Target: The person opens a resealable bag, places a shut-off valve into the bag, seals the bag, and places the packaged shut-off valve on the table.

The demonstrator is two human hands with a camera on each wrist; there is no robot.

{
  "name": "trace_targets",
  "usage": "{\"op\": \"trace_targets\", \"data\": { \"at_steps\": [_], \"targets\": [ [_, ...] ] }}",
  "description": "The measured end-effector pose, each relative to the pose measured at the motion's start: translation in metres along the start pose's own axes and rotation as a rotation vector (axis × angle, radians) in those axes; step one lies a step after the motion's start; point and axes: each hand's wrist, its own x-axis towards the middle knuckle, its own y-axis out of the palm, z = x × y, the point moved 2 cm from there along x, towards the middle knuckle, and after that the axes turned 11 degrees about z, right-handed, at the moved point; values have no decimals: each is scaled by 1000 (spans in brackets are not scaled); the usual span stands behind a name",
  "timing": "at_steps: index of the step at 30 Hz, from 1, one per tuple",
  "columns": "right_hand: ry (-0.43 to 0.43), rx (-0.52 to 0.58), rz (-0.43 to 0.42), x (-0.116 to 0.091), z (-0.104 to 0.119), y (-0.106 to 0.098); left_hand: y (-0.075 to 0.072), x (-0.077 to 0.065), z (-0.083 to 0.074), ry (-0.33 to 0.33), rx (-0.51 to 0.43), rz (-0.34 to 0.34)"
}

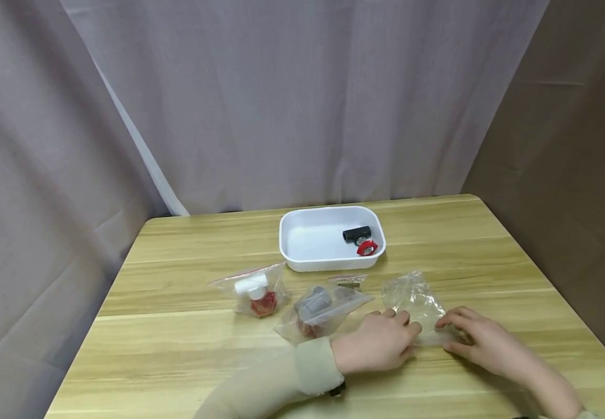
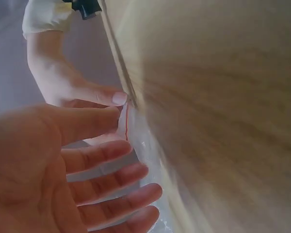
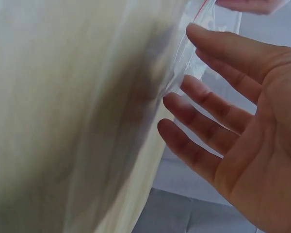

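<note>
Two grips (image 1: 378, 342) (image 1: 483, 342) flank one clear bag (image 1: 412, 297).

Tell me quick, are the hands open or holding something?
Left hand: open, at the edge of the clear bag.
Right hand: open, at the same bag's edge.

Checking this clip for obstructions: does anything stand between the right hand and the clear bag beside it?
Nothing visible does. The right hand is right at the edge of the clear bag. The white tray stands farther back, and the bagged gray part lies off to the left.
</note>
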Motion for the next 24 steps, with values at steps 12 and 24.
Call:
{"op": "trace_targets", "data": {
  "at_steps": [12,24],
  "targets": [
    [40,37,118,6,11,9,4,4,6,1,17,23],
    [-11,34,66,4,22,3,-3,1,7,21,-1,-72]
  ]
}}
